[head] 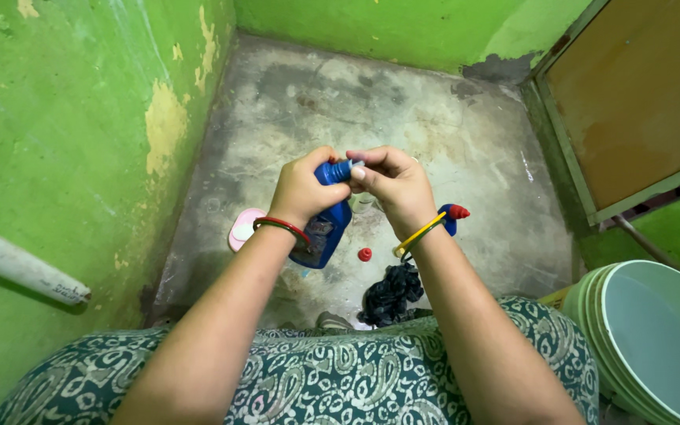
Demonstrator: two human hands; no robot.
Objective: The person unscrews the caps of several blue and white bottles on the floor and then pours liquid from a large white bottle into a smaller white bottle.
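Observation:
My left hand (302, 187) grips a blue plastic bottle (326, 228) near its top and holds it tilted over the concrete floor. My right hand (393, 182) has its fingers closed around the bottle's neck and nozzle (342, 169). Below the hands a small red cap (364, 254) lies on the floor. A second blue bottle with a red tip (453, 214) shows just behind my right wrist. A dark crumpled cloth (392, 293) lies near my knees.
A pink soap dish (242, 228) sits by the green left wall. A pale green bucket (655, 338) with water stands at the right. A brown door (639, 94) closes the right side. A white pipe (17, 264) juts from the left wall.

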